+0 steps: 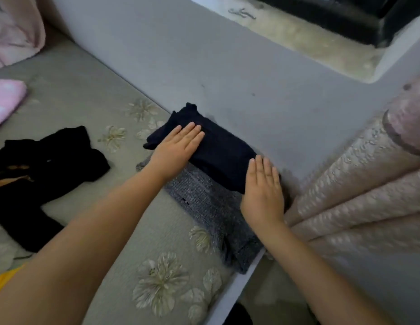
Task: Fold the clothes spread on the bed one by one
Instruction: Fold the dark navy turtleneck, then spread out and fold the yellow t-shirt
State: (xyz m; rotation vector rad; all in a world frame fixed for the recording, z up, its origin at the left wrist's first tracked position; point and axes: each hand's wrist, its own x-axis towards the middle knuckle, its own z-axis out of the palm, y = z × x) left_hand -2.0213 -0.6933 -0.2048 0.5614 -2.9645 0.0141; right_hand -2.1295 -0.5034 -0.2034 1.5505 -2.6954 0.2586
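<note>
Setting, head view: grey bedspread [91, 95] with pale flower prints is seen from above, bordered at the far side by a plain grey wall [227, 55]; a window ledge [309, 41] is cut into that wall at the upper right.
Dark navy garment [218, 148]: it is folded into a compact bundle and lies at the far edge of the bed, close against the wall, its near part laid on top of a grey knit garment [213, 214].
Grey knit garment: it is folded too, and is stretched from under the navy bundle toward the near edge of the bed.
Left hand [178, 148]: the fingers are held straight and together, and the palm is pressed flat on the left end of the navy bundle; nothing is gripped.
Right hand [262, 193]: it is likewise flat, with straight fingers laid on the right end of the navy bundle, the heel of the hand over the grey knit; nothing is grasped.
Black garment [47, 174]: it is left crumpled and unfolded on the bedspread, well apart to the left of both hands.
Pink folded cloth [5, 99]: it is seen at the left edge, near the black garment but apart from it.
Pinkish patterned curtain [359, 195]: it is gathered in folds at the right, just beside the right hand.
</note>
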